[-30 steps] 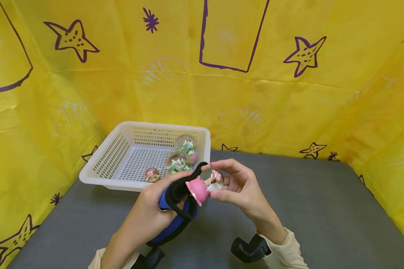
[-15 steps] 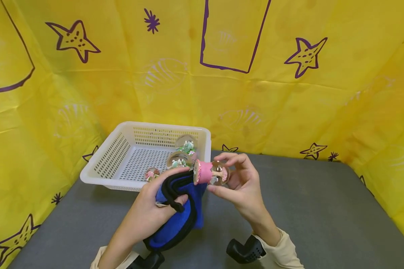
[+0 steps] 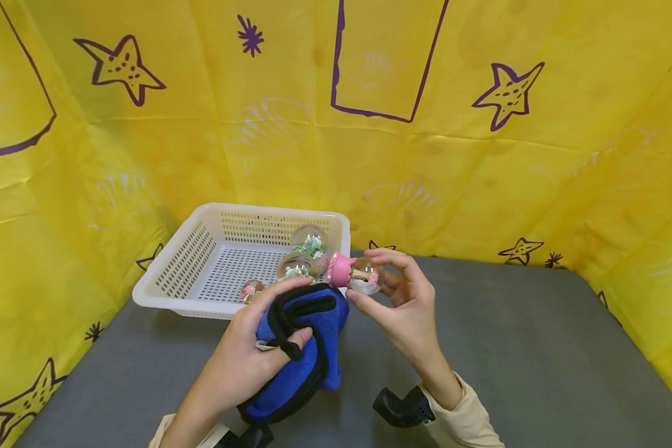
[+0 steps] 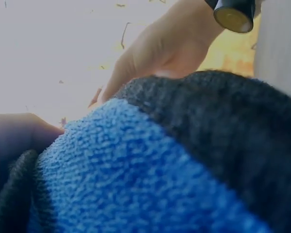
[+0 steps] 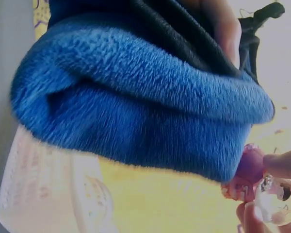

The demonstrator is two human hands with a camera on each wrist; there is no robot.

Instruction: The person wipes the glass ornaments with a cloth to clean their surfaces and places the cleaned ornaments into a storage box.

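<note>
My left hand (image 3: 257, 348) grips a folded blue cloth (image 3: 299, 386) with black edging, its thumb lying across the folds. Thumb and fingers of my right hand (image 3: 406, 305) pinch a small snow globe (image 3: 341, 271) by its clear ball, with the pink base pointing left. The globe lies on its side just above the cloth's upper edge. In the right wrist view the cloth (image 5: 136, 116) fills much of the frame, and the snow globe's pink base (image 5: 247, 170) shows at its corner. Blue pile of the cloth (image 4: 136, 179) covers most of the left wrist view.
A white perforated basket (image 3: 162, 280) stands behind the left hand on the grey table (image 3: 526, 348). Two larger snow globes (image 3: 309, 241) with green figures and a small pink one (image 3: 252, 290) are in it. A yellow printed curtain (image 3: 453, 162) hangs around the table.
The right hand has turned the snow globe and raised it slightly, from beside the cloth to above its top edge. More of the blue cloth shows in the left hand.
</note>
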